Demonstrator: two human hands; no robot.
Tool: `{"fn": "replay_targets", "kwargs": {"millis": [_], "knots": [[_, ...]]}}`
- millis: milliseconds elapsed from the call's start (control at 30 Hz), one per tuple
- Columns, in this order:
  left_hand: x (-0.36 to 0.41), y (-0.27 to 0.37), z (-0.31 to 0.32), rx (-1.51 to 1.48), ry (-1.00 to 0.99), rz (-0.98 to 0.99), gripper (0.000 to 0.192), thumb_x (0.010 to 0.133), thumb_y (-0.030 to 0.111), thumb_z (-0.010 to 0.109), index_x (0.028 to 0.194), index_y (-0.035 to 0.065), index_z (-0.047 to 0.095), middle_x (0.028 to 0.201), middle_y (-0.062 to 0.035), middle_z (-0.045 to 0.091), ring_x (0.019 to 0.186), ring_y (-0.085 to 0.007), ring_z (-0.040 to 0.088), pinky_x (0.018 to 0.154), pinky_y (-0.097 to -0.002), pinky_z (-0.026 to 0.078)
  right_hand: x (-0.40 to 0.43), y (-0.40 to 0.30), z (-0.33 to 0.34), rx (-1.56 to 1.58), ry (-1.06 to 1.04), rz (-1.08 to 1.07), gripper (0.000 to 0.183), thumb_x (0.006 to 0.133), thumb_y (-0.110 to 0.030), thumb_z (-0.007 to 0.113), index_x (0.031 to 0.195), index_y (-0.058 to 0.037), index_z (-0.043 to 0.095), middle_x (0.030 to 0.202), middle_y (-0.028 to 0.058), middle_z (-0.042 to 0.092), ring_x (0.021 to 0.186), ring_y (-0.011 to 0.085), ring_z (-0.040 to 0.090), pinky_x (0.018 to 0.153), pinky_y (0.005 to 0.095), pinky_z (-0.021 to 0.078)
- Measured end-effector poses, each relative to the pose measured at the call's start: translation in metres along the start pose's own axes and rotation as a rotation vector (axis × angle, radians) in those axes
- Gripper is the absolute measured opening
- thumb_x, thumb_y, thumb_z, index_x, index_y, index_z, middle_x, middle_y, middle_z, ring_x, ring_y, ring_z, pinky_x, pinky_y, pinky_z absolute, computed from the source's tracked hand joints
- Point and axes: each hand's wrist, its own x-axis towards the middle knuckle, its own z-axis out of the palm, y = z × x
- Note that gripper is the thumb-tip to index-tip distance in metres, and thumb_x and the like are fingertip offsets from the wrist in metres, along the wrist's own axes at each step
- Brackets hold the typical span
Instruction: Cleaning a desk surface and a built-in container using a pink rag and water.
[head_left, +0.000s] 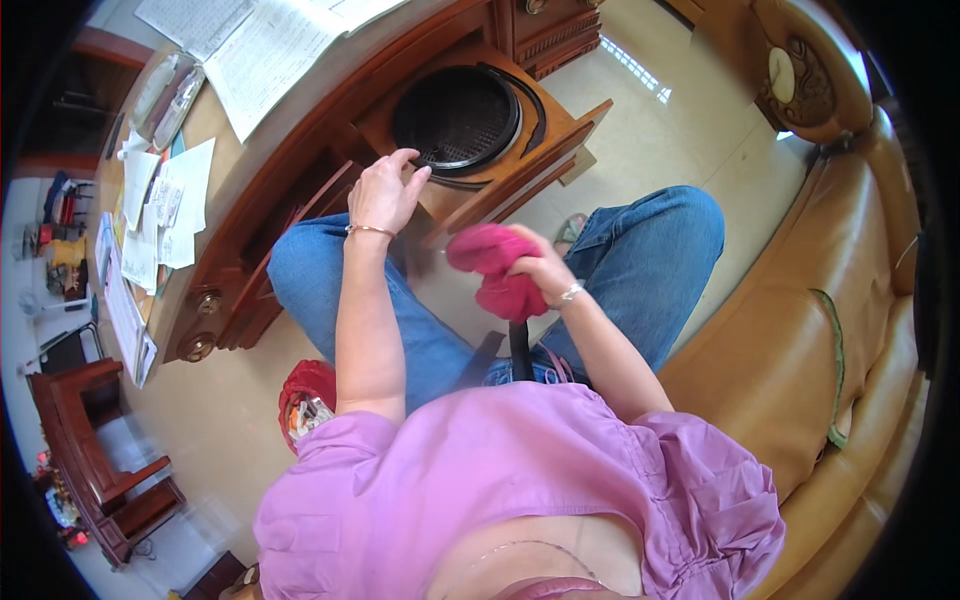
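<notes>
My right hand (541, 266) grips a bunched crimson cloth (491, 251), slightly blurred, above my lap between my knees. My left hand (382, 193) has its thumb and fingers apart and holds nothing. Its fingertips are beside the near left rim of a round black pan (457, 116) with a perforated-looking inside; whether they touch it I cannot tell. That pan sits in a pulled-out wooden drawer (559, 161) of the desk, with dark curved strips around it.
Handwritten sheets (274, 56), a clear pencil case (166, 97) and loose papers (180, 202) lie on the wooden desk (225, 161). A tan leather sofa (772, 300) runs along my right. On the floor at my left stands a red bag-like container (304, 397) with crumpled contents.
</notes>
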Motion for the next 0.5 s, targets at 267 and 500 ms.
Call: {"fn": "replay_targets", "kwargs": {"millis": [267,500], "knots": [[-0.004,0.001,-0.003,-0.001,-0.002,-0.009,0.034,0.081,0.034,0.059,0.107,0.0132,0.062,0.103,-0.0106,0.063,0.095,-0.0302,0.060,0.081,-0.0410,0.048,-0.022,-0.026,0.005,0.779,0.021,-0.144,0.052,0.090,-0.032,0.045,0.132,-0.0030,0.035,0.127,0.0145,0.047,0.118,0.0300,0.045,0.101,0.0434,0.0346],[-0.003,0.002,0.003,0.023,0.021,0.048,0.032,0.079,0.031,0.062,0.105,0.0112,0.063,0.098,-0.0116,0.065,0.081,-0.0220,0.065,0.073,-0.0357,0.050,-0.009,0.030,-0.036,1.073,-0.141,-0.179,0.046,0.093,-0.036,0.030,0.122,-0.0027,0.045,0.123,0.0156,0.051,0.112,0.0323,0.050,0.099,0.0456,0.0365]]}}
